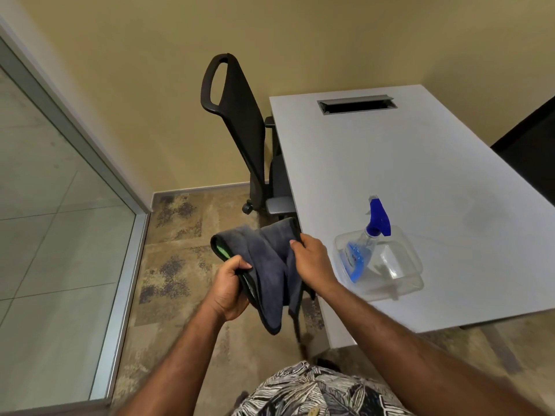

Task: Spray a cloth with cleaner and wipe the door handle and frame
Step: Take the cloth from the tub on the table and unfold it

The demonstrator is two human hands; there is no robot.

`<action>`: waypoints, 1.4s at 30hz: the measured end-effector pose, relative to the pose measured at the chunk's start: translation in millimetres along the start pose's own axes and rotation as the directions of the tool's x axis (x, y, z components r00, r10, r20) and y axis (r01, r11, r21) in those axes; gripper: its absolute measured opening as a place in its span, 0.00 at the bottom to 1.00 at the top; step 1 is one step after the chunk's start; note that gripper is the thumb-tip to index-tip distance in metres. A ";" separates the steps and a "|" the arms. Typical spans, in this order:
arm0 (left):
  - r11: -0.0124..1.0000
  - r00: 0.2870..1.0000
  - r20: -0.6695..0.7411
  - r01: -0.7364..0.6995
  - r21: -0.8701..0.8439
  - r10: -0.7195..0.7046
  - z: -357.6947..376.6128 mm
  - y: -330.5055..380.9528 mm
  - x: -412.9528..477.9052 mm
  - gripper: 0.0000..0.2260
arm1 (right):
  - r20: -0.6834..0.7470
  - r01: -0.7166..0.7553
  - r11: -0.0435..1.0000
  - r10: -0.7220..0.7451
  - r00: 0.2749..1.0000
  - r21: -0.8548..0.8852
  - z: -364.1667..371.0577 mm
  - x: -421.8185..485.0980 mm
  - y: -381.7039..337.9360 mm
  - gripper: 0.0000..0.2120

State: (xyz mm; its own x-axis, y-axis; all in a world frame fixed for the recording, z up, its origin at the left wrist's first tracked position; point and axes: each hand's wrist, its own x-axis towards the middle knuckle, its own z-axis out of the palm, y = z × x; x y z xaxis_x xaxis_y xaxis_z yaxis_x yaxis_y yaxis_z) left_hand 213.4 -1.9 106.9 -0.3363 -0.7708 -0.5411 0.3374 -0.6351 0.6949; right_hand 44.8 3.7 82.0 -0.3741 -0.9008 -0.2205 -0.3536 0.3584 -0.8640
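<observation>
L fingers (238, 264) / R fingers (297, 246) grip cloth (265, 259) btwn them | bottle (365, 247) right

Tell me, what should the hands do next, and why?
Probably the right hand should let go of the cloth and reach for the spray bottle. The left hand grips the cloth too, so it won't drop. The bottle sits untouched in the clear tub on the table, close to the right hand, and the cloth likely needs cleaner before wiping.
</observation>
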 end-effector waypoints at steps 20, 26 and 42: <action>0.682 0.986 0.116 -0.169 0.712 0.123 31.4 -6.1 6.4 0.11 | 0.331 0.110 0.982 -0.157 0.931 0.157 4.1 -34.3 -47.5 0.17; 0.539 0.969 0.162 -0.238 0.808 0.186 26.2 -13.7 8.3 0.42 | 0.232 0.154 0.988 -0.157 0.960 0.030 5.2 -25.6 -45.9 0.13; 0.994 0.996 0.085 0.010 0.109 -0.019 -55.5 24.6 33.7 0.35 | 0.436 -0.406 0.603 0.105 0.894 0.687 -25.6 17.0 -53.5 0.10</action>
State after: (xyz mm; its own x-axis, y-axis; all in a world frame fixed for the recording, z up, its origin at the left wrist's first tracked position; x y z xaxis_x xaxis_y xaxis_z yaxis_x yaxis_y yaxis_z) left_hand 259.1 -46.4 79.5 -0.4163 -0.7513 -0.5121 0.2366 -0.6333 0.7368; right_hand 35.4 -24.5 136.1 0.0026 -0.8746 -0.4848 0.5276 0.4130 -0.7423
